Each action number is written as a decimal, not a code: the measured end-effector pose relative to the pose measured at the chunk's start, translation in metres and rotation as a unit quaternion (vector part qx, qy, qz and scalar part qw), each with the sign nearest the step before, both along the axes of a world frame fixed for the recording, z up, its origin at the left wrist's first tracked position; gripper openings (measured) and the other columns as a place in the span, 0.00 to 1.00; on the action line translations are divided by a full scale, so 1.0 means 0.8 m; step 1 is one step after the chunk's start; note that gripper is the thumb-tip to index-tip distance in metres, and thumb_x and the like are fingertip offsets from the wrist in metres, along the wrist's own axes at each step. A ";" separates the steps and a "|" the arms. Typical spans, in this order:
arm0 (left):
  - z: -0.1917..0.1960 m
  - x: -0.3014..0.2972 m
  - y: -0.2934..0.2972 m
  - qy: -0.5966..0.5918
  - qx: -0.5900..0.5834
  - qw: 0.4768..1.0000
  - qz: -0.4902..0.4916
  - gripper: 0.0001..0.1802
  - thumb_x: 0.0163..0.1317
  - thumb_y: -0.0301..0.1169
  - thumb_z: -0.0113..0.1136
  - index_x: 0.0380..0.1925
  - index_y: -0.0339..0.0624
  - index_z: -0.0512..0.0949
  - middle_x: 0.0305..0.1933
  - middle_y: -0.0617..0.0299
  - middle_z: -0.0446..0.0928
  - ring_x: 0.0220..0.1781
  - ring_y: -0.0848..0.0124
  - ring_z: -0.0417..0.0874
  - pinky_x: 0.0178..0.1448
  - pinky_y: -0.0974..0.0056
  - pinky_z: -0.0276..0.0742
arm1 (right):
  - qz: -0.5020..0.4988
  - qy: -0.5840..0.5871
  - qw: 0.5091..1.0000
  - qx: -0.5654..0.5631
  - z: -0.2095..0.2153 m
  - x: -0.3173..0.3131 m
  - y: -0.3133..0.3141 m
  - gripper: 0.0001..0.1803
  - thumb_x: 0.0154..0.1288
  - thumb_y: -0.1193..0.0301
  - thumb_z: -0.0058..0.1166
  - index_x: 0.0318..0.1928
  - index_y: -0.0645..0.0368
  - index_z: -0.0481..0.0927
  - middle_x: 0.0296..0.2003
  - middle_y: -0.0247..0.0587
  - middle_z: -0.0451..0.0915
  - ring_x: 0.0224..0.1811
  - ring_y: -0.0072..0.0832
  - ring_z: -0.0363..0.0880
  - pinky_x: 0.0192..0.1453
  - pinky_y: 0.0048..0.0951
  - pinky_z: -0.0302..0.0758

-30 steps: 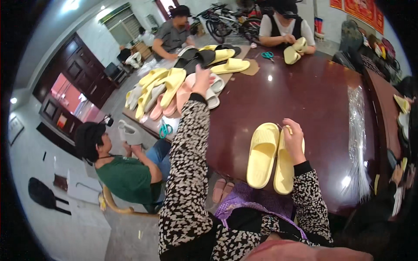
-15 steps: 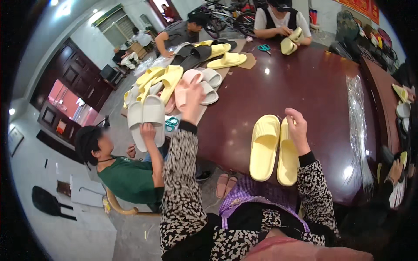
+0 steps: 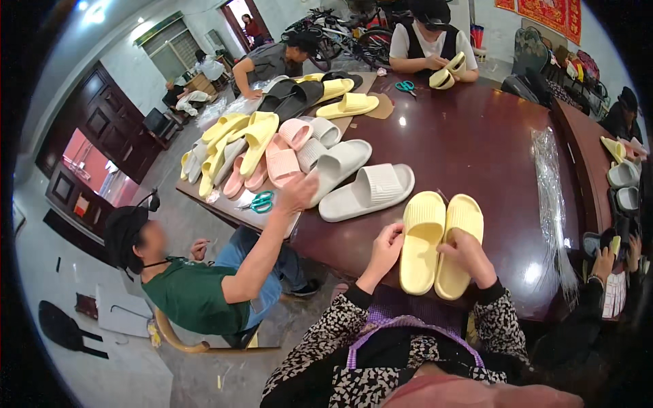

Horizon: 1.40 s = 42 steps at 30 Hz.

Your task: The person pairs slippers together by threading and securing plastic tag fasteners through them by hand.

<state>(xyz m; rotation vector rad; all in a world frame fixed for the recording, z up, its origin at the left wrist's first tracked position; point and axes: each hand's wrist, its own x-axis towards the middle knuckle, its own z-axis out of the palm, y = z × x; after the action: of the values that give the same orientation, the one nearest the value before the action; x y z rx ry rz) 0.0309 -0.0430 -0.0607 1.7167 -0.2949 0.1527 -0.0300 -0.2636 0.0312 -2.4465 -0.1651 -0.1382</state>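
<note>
Two pale yellow slide sandals lie side by side on the dark brown table [image 3: 490, 143] right in front of me. My left hand [image 3: 385, 246] rests against the near left edge of the left yellow sandal [image 3: 422, 239]. My right hand [image 3: 466, 250] lies on the near part of the right yellow sandal [image 3: 460, 246], fingers between the two. Just beyond them lie two white slide sandals [image 3: 367, 192]. A seated person in a green shirt on my left reaches an arm up to the white pair [image 3: 337, 166].
Several yellow, pink, white and black sandals [image 3: 272, 139] are piled at the table's far left, with teal scissors [image 3: 260, 201] near the edge. A strip of clear plastic bags [image 3: 552, 197] lies at my right. Other people sit around the table holding sandals.
My left hand came back from the far pile to the yellow pair. The person in green set two white sandals on the table and still reaches toward them.
</note>
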 end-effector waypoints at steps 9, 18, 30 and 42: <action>0.024 -0.002 -0.009 0.003 -0.007 1.000 -0.010 0.13 0.63 0.21 0.52 0.48 0.30 0.74 0.44 0.55 0.78 0.45 0.70 0.79 0.51 0.67 0.75 | -0.095 -0.003 0.995 -0.002 -0.037 0.049 0.007 0.19 0.61 0.60 0.50 0.26 0.65 0.78 0.21 0.54 0.78 0.24 0.46 0.78 0.32 0.44 0.73; -0.039 0.029 0.046 0.031 -0.069 0.996 -0.053 0.13 0.65 0.23 0.52 0.49 0.30 0.73 0.47 0.57 0.76 0.46 0.70 0.77 0.54 0.67 0.72 | -0.219 -0.085 0.969 -0.080 -0.007 0.032 -0.054 0.14 0.56 0.64 0.51 0.25 0.62 0.79 0.21 0.50 0.78 0.25 0.43 0.78 0.32 0.43 0.74; -0.122 0.140 0.119 -0.036 -0.063 0.995 -0.063 0.13 0.65 0.24 0.54 0.49 0.32 0.73 0.47 0.57 0.77 0.46 0.71 0.78 0.53 0.68 0.73 | -0.584 -0.183 0.651 -0.450 0.165 -0.037 -0.292 0.17 0.70 0.67 0.47 0.58 0.54 0.74 0.50 0.42 0.78 0.40 0.31 0.80 0.47 0.32 0.79; -0.064 0.349 0.236 -0.149 0.424 0.873 0.191 0.31 0.51 0.44 0.65 0.48 0.31 0.72 0.50 0.39 0.74 0.55 0.44 0.73 0.58 0.48 0.69 | -0.288 -0.217 0.923 0.134 -0.103 0.018 -0.046 0.12 0.68 0.73 0.51 0.49 0.64 0.77 0.34 0.33 0.79 0.27 0.15 0.74 0.30 0.18 0.71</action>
<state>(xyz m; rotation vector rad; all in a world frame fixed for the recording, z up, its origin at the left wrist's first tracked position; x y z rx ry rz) 0.3105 0.1455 -0.1120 2.6270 -0.2596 0.6624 -0.0160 -0.3002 -0.0515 -2.0869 0.3683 -0.9026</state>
